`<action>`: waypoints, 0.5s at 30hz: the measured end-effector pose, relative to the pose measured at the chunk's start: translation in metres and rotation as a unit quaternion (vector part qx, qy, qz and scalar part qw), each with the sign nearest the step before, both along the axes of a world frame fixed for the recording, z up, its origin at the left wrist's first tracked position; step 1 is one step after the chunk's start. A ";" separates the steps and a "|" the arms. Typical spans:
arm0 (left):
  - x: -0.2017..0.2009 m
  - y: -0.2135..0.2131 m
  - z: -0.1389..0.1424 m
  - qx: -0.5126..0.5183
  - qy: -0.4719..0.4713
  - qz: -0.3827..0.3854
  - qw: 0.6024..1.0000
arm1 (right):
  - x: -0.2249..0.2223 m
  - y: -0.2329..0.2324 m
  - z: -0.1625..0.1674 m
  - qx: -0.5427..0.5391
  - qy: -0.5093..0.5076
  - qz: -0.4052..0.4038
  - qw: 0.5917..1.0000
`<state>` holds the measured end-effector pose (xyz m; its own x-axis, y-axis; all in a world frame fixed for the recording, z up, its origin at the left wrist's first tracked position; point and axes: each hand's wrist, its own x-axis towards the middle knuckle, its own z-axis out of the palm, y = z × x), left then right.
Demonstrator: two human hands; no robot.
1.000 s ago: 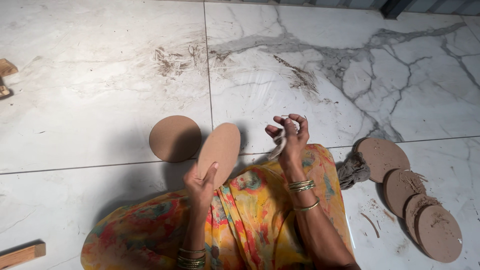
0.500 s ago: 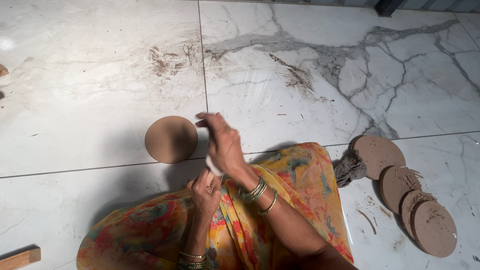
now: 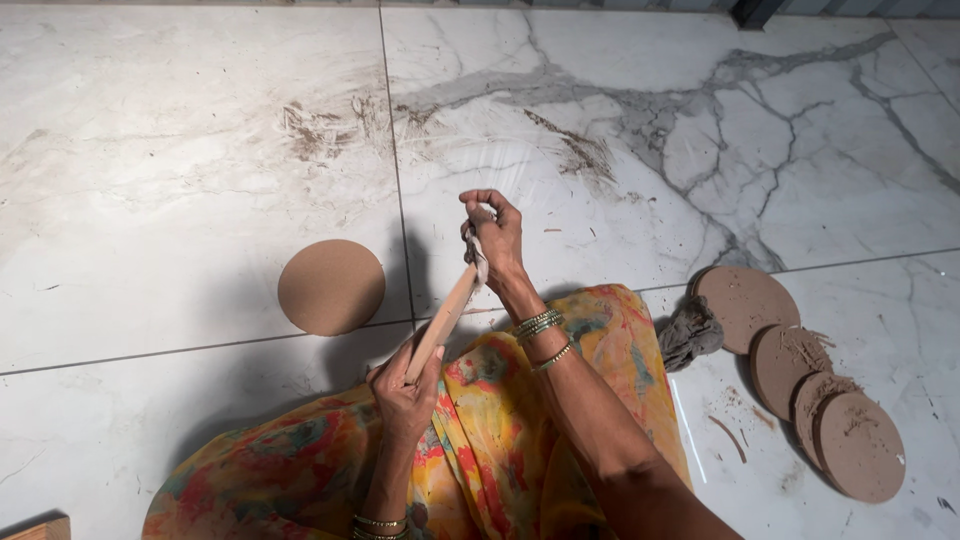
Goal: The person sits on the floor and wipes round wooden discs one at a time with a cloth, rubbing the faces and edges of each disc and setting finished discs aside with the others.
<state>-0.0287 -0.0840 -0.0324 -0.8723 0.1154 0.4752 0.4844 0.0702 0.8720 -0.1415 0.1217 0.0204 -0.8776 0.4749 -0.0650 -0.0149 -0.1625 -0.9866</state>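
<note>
The left hand (image 3: 405, 385) closes its grip on the lower end of a brown disc (image 3: 443, 318), which is seen edge-on and tilted, running from the hand up toward one o'clock. The fingers wrap the bottom rim, so the disc rises out of the grip and ends at the right hand (image 3: 492, 235).

The right hand sits at the disc's top edge, at about one o'clock from the left hand. Its fingers are curled shut on a pale cloth (image 3: 479, 262) pressed against the upper rim of the disc. The disc therefore spans the gap between the two grips, held clear of the floor (image 3: 180, 150) and above the lap.

Bangles (image 3: 540, 325) circle the right wrist, and more show on the left wrist at the bottom edge. The lap is covered by a bright patterned garment (image 3: 490, 440) of yellow, orange and green.

A second disc (image 3: 331, 287) lies flat on the white marble floor at about ten o'clock from the left hand, near but apart from it. At three o'clock from the hands, well apart, a row of discs (image 3: 810, 380) lies overlapping on the floor, with rough smears on the upper faces. A grey lump (image 3: 690, 333), rag or clay I cannot tell, rests against the nearest disc of that row. Brown smudges mark the floor at twelve o'clock.
</note>
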 end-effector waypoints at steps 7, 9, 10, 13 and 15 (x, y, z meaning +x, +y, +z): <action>-0.004 -0.002 -0.014 -0.017 -0.030 0.028 0.999 | 0.043 -0.015 0.033 0.115 0.091 -0.051 0.988; -0.006 -0.002 -0.015 -0.031 -0.037 0.036 0.998 | 0.070 -0.025 0.041 0.174 0.091 0.019 0.980; -0.006 -0.002 -0.016 -0.026 -0.036 0.035 0.998 | 0.081 -0.030 0.045 0.199 0.101 0.065 0.973; -0.006 -0.003 -0.014 -0.025 -0.033 0.034 0.999 | 0.104 -0.039 0.054 0.286 0.136 0.158 0.935; -0.006 -0.003 -0.012 -0.044 -0.025 0.034 0.998 | 0.106 -0.042 0.059 0.303 0.132 0.177 0.927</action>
